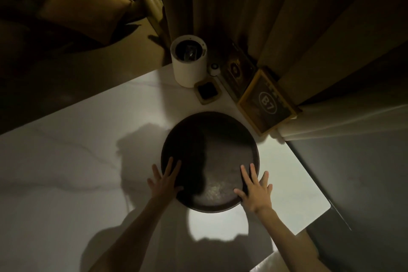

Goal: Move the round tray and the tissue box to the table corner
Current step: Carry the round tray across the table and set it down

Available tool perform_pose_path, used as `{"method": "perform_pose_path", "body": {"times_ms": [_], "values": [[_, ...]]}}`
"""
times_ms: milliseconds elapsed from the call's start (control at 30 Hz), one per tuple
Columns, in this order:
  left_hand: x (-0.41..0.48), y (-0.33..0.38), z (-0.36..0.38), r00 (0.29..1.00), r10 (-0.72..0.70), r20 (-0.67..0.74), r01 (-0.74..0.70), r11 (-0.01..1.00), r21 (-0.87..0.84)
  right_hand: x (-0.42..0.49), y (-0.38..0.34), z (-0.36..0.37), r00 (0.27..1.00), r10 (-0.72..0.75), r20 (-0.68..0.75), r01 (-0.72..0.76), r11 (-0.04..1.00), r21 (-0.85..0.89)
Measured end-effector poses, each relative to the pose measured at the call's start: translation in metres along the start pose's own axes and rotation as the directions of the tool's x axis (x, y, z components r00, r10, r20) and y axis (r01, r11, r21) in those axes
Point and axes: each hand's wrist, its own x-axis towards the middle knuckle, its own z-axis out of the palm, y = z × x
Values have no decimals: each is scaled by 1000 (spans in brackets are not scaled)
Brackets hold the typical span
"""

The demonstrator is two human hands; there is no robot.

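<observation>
- tray (220,139): dark and round, flat on the white table (66,172), its near rim between the two hands.
- left hand (164,180): fingers spread flat over the tray's near-left rim, not gripping.
- right hand (256,190): palm down, fingers spread across the near-right rim, not gripping.
- box (266,102): marked "b7", just beyond the tray, ahead of the right hand by the curtain (220,6).
- white cylinder (189,62) and small dish (207,93): farther ahead, past the tray.
</observation>
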Motion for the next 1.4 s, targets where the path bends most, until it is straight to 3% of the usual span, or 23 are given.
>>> {"method": "perform_pose_path", "body": {"times_ms": [400, 800, 1000, 1400], "values": [[6, 1, -6, 1000, -22, -16, 23, 996, 87, 8, -15, -18, 998, 60, 24, -62, 995, 83], [10, 10, -9, 999, -51, -12, 51, 998, -30, 14, -21, -28, 996, 84, 31, -88, 988, 131], [10, 8, -12, 999, -39, 24, 40, 999, -31, 18, -20, -33, 992, 64, 110, -76, 991, 108], [19, 8, -13, 998, -62, 21, 62, 998, -31, 25, -26, -28, 990, 92, 102, -108, 982, 157]]}}
